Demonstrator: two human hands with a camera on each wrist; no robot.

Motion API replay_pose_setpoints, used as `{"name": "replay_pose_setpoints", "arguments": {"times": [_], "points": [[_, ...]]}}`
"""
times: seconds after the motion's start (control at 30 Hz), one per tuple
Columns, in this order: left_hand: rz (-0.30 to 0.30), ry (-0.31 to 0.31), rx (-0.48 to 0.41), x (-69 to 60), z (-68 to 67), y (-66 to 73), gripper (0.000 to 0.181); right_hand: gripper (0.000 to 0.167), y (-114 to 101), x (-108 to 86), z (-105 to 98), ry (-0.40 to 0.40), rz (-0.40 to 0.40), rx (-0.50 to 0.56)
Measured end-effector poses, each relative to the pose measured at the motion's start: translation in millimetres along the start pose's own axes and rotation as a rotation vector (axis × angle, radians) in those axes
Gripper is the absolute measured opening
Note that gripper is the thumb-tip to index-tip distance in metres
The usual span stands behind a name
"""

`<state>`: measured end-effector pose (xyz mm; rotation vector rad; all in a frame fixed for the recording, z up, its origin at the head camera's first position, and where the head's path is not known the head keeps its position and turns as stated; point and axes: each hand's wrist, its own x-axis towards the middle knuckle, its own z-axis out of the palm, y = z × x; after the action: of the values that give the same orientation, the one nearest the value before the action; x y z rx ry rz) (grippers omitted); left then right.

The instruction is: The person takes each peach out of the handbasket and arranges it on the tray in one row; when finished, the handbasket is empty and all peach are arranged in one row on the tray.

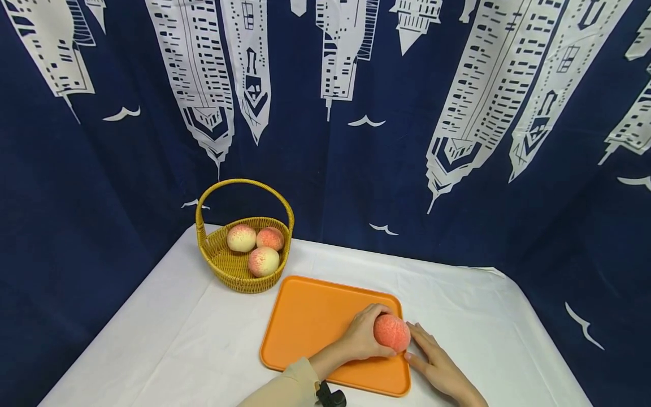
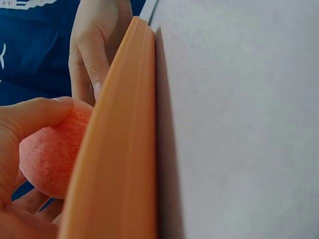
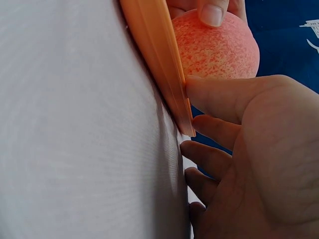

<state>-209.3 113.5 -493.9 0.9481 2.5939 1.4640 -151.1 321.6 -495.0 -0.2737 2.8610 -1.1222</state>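
A pinkish-red peach [image 1: 392,332] is above the right side of an orange tray [image 1: 312,322], and my left hand [image 1: 361,337] grips it with thumb and fingers curled around it. At the tray's right edge is my right hand [image 1: 439,366], its fingers extended and spread. In the right wrist view, the right thumb [image 3: 224,97] touches the tray's rim, close to the peach, with the other fingers beside the edge. The left wrist view shows the left thumb across the peach [image 2: 52,154], part of which the tray's side hides.
Behind the tray, to the left, stands a yellow-brown wicker basket [image 1: 245,285] with a tall handle. It holds a pale peach [image 1: 241,238], a redder peach [image 1: 270,238] and a third peach [image 1: 263,262]. A white cloth [image 1: 168,333] covers the table; a dark blue curtain [image 1: 325,169] hangs behind.
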Motion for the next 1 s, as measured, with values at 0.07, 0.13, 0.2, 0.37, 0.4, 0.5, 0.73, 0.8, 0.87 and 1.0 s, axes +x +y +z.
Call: {"name": "replay_pose_setpoints", "arguments": {"times": [0.07, 0.13, 0.2, 0.37, 0.4, 0.5, 0.73, 0.8, 0.87, 1.0], "points": [[0.004, -0.002, 0.011, 0.3, -1.3, 0.4, 0.072, 0.063, 0.3, 0.3, 0.0, 0.009, -0.009, -0.002], [0.018, -0.004, 0.025, 0.5, -2.3, 0.4, 0.074, 0.063, 0.6, 0.7, -0.1, 0.014, -0.015, -0.004], [0.026, -0.009, 0.035, 0.5, -3.4, 0.5, 0.075, 0.063, 0.8, 1.0, -0.2, 0.016, -0.02, -0.006], [0.015, -0.031, 0.036, -0.5, -6.2, 2.2, 0.076, 0.065, 0.0, 1.8, -2.5, -0.023, 0.011, -0.015], [0.012, -0.035, 0.031, -0.9, -7.0, 2.3, 0.076, 0.066, -0.5, 1.9, -3.0, -0.033, 0.022, -0.016], [0.021, -0.036, -0.001, -1.5, -12.4, 2.3, 0.077, 0.067, -1.5, 2.2, -4.4, -0.059, 0.042, -0.021], [0.048, 0.028, -0.126, -6.7, -51.8, 2.1, 0.074, 0.067, -2.0, 1.8, -3.7, -0.059, 0.044, -0.013], [0.051, 0.066, -0.16, -10.5, -68.6, -1.9, 0.071, 0.067, -2.1, 1.6, -3.0, -0.056, 0.04, -0.006], [0.053, 0.111, -0.187, -14.5, -87.0, -7.8, 0.068, 0.067, -2.1, 1.5, -2.6, -0.05, 0.037, 0.0], [0.05, 0.233, -0.178, -21.9, -128.5, -21.6, 0.065, 0.067, -1.7, 1.0, -2.4, -0.045, 0.038, 0.001]]}}
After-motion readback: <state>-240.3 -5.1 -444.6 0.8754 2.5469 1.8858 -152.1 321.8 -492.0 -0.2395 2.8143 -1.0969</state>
